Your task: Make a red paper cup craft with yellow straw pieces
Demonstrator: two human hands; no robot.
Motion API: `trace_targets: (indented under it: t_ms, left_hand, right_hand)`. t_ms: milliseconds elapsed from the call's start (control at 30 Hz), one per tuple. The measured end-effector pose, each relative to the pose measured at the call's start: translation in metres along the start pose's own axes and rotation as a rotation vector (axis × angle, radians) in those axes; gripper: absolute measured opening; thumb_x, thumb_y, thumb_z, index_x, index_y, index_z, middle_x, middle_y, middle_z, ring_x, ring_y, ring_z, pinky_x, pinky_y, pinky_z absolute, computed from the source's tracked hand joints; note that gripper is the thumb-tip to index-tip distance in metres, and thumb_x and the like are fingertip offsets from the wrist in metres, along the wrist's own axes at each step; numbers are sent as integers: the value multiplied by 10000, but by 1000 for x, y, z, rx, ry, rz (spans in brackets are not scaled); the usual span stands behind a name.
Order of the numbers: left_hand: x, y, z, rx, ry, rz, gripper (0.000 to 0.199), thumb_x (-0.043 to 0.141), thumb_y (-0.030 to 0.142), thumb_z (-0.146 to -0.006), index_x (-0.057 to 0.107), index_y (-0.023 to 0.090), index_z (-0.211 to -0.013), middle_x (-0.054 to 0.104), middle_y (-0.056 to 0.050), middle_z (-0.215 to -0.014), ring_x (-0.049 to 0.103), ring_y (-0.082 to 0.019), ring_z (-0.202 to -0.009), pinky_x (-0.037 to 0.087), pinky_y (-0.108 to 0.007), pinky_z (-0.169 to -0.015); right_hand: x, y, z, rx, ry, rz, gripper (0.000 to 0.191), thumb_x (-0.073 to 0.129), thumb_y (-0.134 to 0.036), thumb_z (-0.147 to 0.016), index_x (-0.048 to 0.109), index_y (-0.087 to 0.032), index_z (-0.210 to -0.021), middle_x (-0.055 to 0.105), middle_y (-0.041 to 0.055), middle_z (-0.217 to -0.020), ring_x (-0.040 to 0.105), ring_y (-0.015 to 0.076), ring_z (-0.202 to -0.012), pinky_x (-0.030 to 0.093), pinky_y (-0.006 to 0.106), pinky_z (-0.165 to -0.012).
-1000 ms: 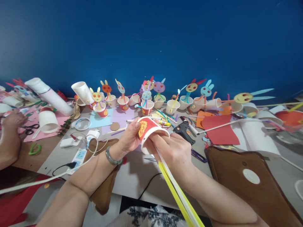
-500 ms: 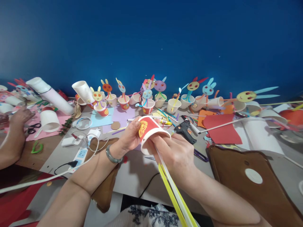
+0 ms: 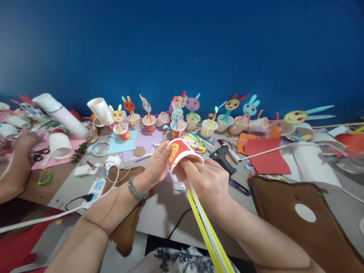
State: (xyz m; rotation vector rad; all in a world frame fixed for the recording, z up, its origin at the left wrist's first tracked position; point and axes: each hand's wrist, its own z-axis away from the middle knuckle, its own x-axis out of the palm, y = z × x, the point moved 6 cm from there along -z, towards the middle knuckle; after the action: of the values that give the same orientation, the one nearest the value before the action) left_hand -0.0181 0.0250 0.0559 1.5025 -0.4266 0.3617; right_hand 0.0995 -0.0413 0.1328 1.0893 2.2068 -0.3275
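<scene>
One long grey worktable [image 3: 159, 212] carried everything, pushed against a plain dark blue wall [image 3: 182, 45], which let finished pieces stand in a row at the back out of the working space. One brown leather-like bag [image 3: 301, 223] lay flat at the near right corner, beside the person's right forearm. Two stacks of white paper cups lay on their sides at the far left, a long one [image 3: 61, 113] and a shorter one [image 3: 100, 110], presumably tipped over for easy reach. Roughly a dozen paper rabbit figures on straws stood in small cups along the wall; the exact count was unclear where they overlapped. One sheet of red craft paper [image 3: 265, 155] lay flat to the right of centre, and one black hot-glue gun [image 3: 223, 154] rested just behind the hands.

One red-and-white paper cup with a yellow printed motif [image 3: 179, 151] was held above the table's middle, tilted with its mouth toward the person. The left hand [image 3: 157, 165] gripped its side, thumb on the red band, steadying it. The right hand [image 3: 209, 182] was closed with fingers reaching into the cup's mouth, pinching a bundle of long paper strips, yellow and white [image 3: 204, 223], which trailed down toward the lap; at least three strips showed. Another person's hand [image 3: 21, 142] rested at the far left edge.
</scene>
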Motion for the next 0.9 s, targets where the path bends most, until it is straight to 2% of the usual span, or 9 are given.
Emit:
trace_targets:
  t_ms: [133, 233, 367, 533, 667, 900]
  left_hand:
    - [-4, 1, -1, 45, 6, -30, 477, 820, 600, -760, 568, 195, -753, 574, 30, -708, 506, -109, -658, 428, -277, -643]
    - [-6, -2, -4, 49, 3, -9, 529, 837, 628, -713, 550, 186, -754, 577, 50, -682, 502, -81, -627, 408, -240, -604]
    - [-8, -5, -8, 75, 42, 22, 526, 867, 616, -670, 603, 172, -771, 633, 35, -700, 551, -88, -649, 432, -233, -627]
    - [-7, -8, -12, 77, 45, 11, 501, 842, 624, -698, 700, 161, -826, 680, 7, -756, 589, -107, -712, 462, -243, -691]
    - [-10, -13, -15, 62, 61, 4, 492, 843, 620, -699, 706, 159, -802, 667, 6, -726, 575, -107, -690, 454, -244, -668]
    - [-12, -17, -16, 61, 84, -3, 515, 852, 630, -671, 698, 147, -759, 687, 2, -726, 598, -99, -681, 491, -233, -669]
  right_hand:
    - [6, 1, 1, -4, 3, 4, 225, 542, -59, -845, 583, -201, -676, 525, -45, -487, 384, 109, -449, 278, 285, -586]
    - [12, 3, 2, 4, -12, 18, 198, 562, -67, -842, 601, -195, -695, 544, -43, -488, 407, 112, -445, 285, 289, -599]
    - [19, 7, 2, 16, -27, 49, 187, 592, -112, -868, 612, -185, -697, 576, -32, -498, 447, 110, -453, 299, 290, -619]
    - [24, 13, 1, 25, 3, 69, 229, 580, -122, -892, 601, -196, -676, 591, -31, -504, 456, 115, -457, 312, 291, -618]
    - [27, 18, 1, 32, 0, 42, 238, 589, -129, -891, 610, -195, -663, 602, -31, -509, 459, 111, -457, 325, 282, -609]
    - [42, 31, 8, 76, -140, -12, 145, 600, -119, -838, 701, -200, -773, 698, -18, -613, 547, 117, -539, 366, 268, -645]
